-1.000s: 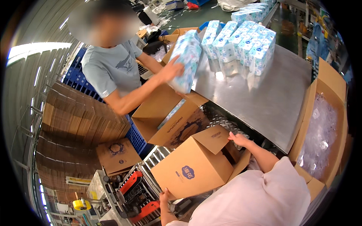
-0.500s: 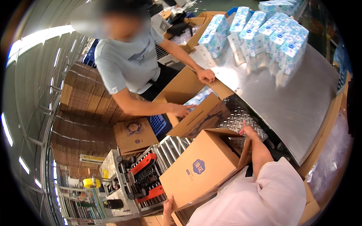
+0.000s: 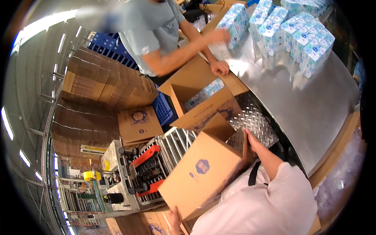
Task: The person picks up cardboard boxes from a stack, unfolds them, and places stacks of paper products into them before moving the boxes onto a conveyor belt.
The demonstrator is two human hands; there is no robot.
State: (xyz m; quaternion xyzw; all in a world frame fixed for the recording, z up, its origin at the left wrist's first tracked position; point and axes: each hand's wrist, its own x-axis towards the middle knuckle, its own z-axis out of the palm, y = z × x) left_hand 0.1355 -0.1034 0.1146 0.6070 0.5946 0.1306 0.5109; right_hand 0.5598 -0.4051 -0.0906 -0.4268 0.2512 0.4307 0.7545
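Note:
A brown cardboard carton (image 3: 201,172), tilted and with raised flaps, rests against my front. My left hand (image 3: 174,220) grips its lower corner, thumb on the printed face and the other fingers hidden. On the opposite side my right hand (image 3: 253,141) lies stretched out against an upright flap (image 3: 246,150). Just beyond stands a second open carton (image 3: 196,122) with a blue-and-white floral tissue pack (image 3: 204,94) inside. A co-worker's hand (image 3: 220,68) rests on that carton's rim, while the other hand (image 3: 217,36), blurred, reaches to a floral pack (image 3: 234,27) on the metal table.
Several floral packs (image 3: 309,41) stand on the metal table (image 3: 301,113) at right. A roller conveyor (image 3: 178,139) and a red-and-black carton-sealing machine (image 3: 147,170) lie at left. Behind them rise stacks of flat cardboard (image 3: 105,78). Diamond plate (image 3: 254,119) shows between carton and table.
My carton has turned slightly and shifted left. My right hand has come from above the metal plate onto the flap. The co-worker's one hand has left the second carton for the table packs.

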